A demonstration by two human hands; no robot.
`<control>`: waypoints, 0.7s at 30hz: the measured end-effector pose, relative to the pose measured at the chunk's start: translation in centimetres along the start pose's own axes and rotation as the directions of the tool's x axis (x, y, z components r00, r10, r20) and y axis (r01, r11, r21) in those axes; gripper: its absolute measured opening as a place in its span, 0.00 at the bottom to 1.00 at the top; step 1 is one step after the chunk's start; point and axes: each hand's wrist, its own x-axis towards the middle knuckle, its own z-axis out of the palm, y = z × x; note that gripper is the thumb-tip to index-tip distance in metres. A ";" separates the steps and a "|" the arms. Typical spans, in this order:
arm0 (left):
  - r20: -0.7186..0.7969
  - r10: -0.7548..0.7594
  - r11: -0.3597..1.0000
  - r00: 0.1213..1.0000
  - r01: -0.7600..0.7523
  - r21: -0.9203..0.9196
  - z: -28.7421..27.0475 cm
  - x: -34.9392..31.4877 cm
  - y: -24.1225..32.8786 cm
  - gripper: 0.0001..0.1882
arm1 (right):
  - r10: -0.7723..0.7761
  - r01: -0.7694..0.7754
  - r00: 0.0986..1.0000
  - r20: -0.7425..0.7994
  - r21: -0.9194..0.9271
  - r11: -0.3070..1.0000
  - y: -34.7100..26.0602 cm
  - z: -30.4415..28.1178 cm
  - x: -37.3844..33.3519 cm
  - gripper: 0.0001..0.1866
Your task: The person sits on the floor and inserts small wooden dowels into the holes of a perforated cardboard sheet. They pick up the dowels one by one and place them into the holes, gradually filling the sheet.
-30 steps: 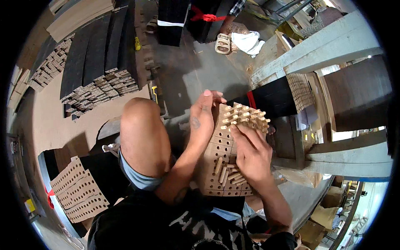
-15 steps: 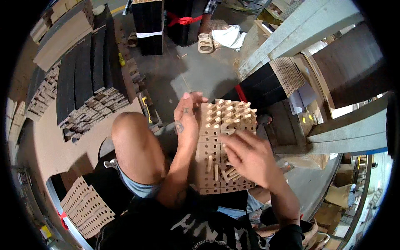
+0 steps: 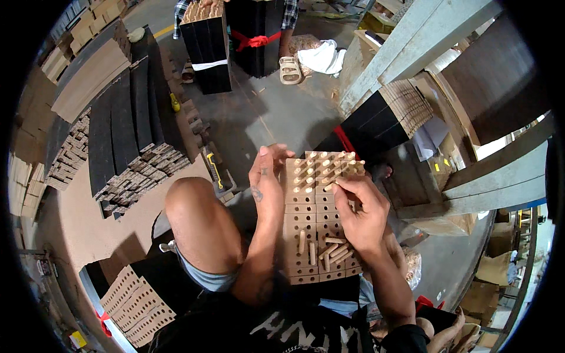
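From the head camera, looking down, a stack of light wooden boards (image 3: pixel 315 229) with drilled holes rests on the seated person's lap, edge faces up, just right of the bare raised knee (image 3: pixel 203 226). This stack is the landmark for the rest.

The left hand (image 3: pixel 266 188) lies flat against the stack's left side, fingers stretched up along the edge and thumb wrapped at the top corner, steadying it rather than closing round anything. The right hand (image 3: pixel 359 215) sits on the stack's right half, fingertips pinched together on a short wooden dowel (image 3: pixel 333 187) at a hole in the upper rows. The two hands are apart, one on each side of the stack.

In the upper rows of the stack, upright dowel pegs (image 3: pixel 321 167) already stand in the holes. Lower on the stack, a handful of loose dowels (image 3: pixel 329 250) lie flat on its face, just under the right palm.

Beyond the stack, across the grey floor (image 3: pixel 265 112), stand black-faced board bundles (image 3: pixel 206 50) tied with white and red bands. Left of the stack lie long dark panels (image 3: pixel 126 117) on piled boards. Right of the stack leans another black-edged bundle (image 3: pixel 382 117). Below-left of the stack, near the knee, sits a further perforated board pile (image 3: pixel 132 300).
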 end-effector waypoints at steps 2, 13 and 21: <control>-0.001 0.009 1.000 1.000 -0.009 -0.027 -0.2 0.1 -0.1 0.27 | -0.077 0.078 0.997 0.026 -0.015 0.997 0.2 0.0 0.0 0.10; 0.014 0.026 0.997 1.000 -0.025 -0.069 -0.2 0.1 -0.3 0.26 | -0.106 0.136 0.978 0.178 -0.169 0.976 -0.7 -0.4 1.3 0.06; 0.022 0.046 0.999 0.999 -0.046 -0.014 -0.1 -0.1 -0.2 0.25 | -0.031 0.113 0.962 0.272 -0.291 0.950 -2.5 -1.6 0.3 0.10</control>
